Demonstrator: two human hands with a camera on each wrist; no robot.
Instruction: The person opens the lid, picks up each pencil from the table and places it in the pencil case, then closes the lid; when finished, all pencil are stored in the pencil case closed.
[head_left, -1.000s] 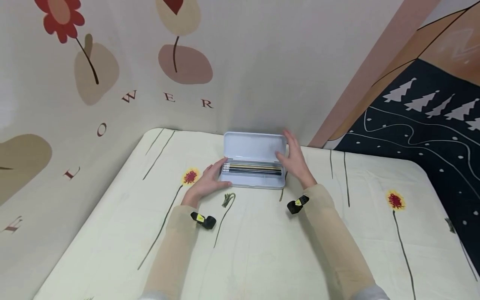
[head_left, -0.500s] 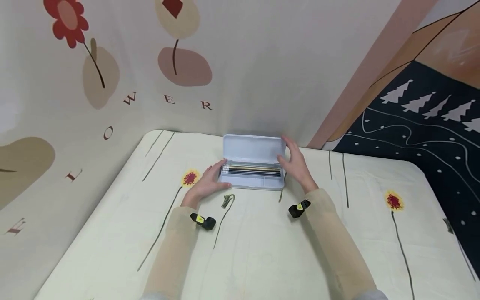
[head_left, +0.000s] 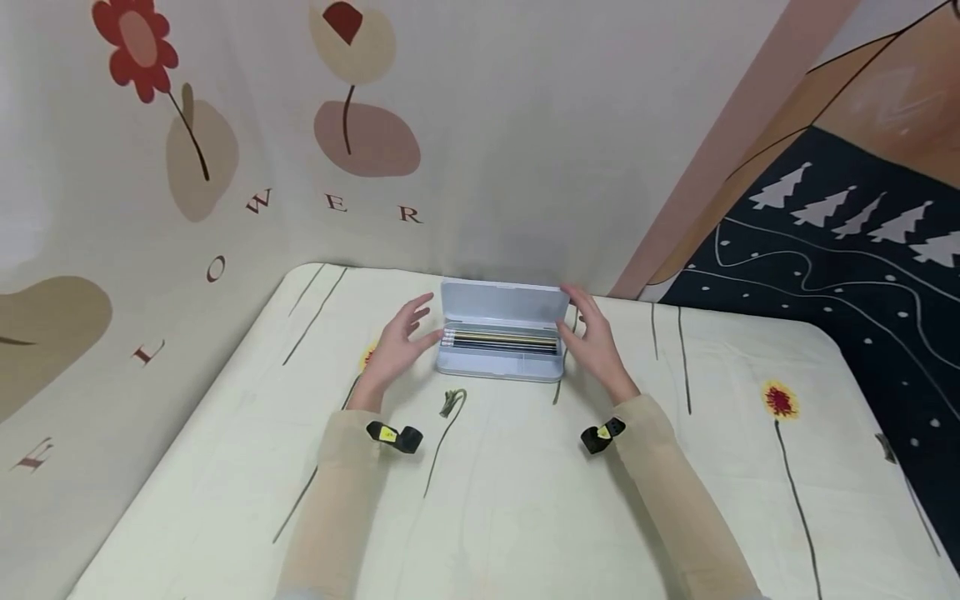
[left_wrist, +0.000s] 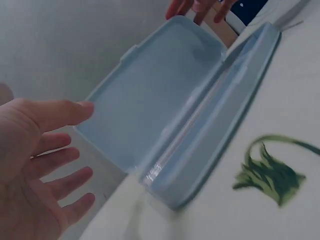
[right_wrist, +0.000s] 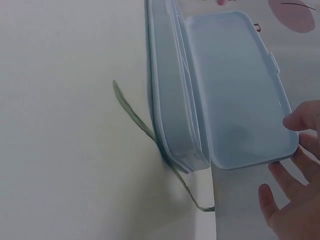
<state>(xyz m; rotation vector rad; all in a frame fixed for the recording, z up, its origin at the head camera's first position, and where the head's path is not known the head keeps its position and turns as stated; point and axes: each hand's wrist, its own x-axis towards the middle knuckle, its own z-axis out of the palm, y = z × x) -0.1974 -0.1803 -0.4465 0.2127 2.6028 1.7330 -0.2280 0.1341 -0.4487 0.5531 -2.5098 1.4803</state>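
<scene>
A light blue pencil case (head_left: 480,365) stands open on the table, its hinged lid (head_left: 504,302) raised at the far side. Several dark and yellowish pencils (head_left: 501,342) lie lengthwise inside, pale ends to the left. My right hand (head_left: 597,343) pinches the lid's right corner; in the right wrist view the thumb (right_wrist: 302,116) is on its inner face and fingers are behind. My left hand (head_left: 393,350) is beside the case's left end with fingers spread and fairly straight. In the left wrist view its thumb (left_wrist: 65,112) is at the lid's left edge; whether it touches cannot be told.
The case sits near the back edge of a table with a cream flower-print cloth (head_left: 510,500). Just behind rises a pale printed curtain (head_left: 525,167). A dark panel with white trees (head_left: 825,250) hangs at the right. Both wrists carry small black cameras.
My left hand has let go of the case's left end and moved up and left. The lid has tipped forward somewhat, with my right hand still at its corner.
</scene>
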